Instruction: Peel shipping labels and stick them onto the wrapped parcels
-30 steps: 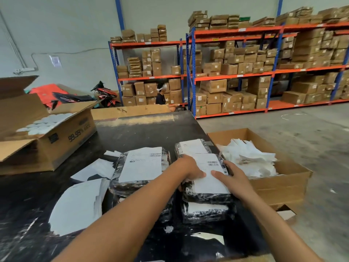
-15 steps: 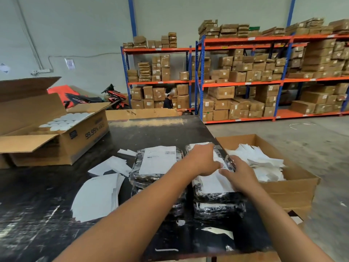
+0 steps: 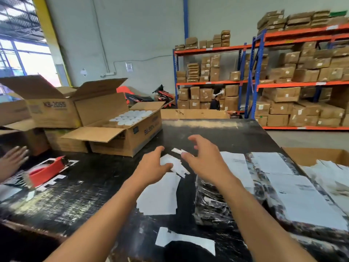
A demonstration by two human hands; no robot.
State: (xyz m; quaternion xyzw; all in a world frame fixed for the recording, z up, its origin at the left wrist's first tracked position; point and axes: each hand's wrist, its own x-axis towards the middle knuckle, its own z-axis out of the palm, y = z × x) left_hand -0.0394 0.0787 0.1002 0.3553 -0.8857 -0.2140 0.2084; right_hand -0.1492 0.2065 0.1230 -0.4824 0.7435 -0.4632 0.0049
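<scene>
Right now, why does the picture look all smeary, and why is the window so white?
Head view: the parcels and both hands, left hand and right hand, look streaked with motion blur; the window at upper left is washed out by daylight; the wide lens bends the shelving uprights.

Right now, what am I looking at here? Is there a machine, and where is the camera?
No machine: a person works with bare hands, and one wide camera worn on the head looks forward and down, so both forearms reach in from below. The left hand touches small white paper pieces on the scuffed black table; whether it grips one is unclear. The right hand hovers with fingers spread, holding nothing. A flat white label sheet lies below them. To the right sit black plastic-wrapped parcels with white labels on top. At left lies a red tape dispenser, and behind it an open brown cardboard box.
</scene>
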